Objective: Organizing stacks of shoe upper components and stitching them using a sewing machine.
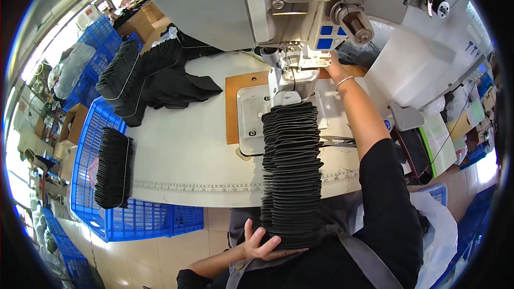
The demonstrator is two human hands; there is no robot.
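A long stack of black fabric pieces [292, 171] runs from the sewing machine's bed over the table's front edge to my body. At its near end my left hand [262, 243] holds the stack, palm under it and some fingers spread along its side. My right hand [333, 64] reaches behind the needle area of the sewing machine [294, 72]; a bangle is on the wrist, and the machine hides its fingers. Dark metal snips [338, 141] lie on the table [182, 155], right of the stack.
More bundled black pieces [120, 75] and loose black fabric [182, 86] lie at the table's left. Another bundle [114, 168] sits by the blue basket [88, 150]. A dark tray [415, 155] stands at the right. A ruler strip [198, 187] follows the front edge.
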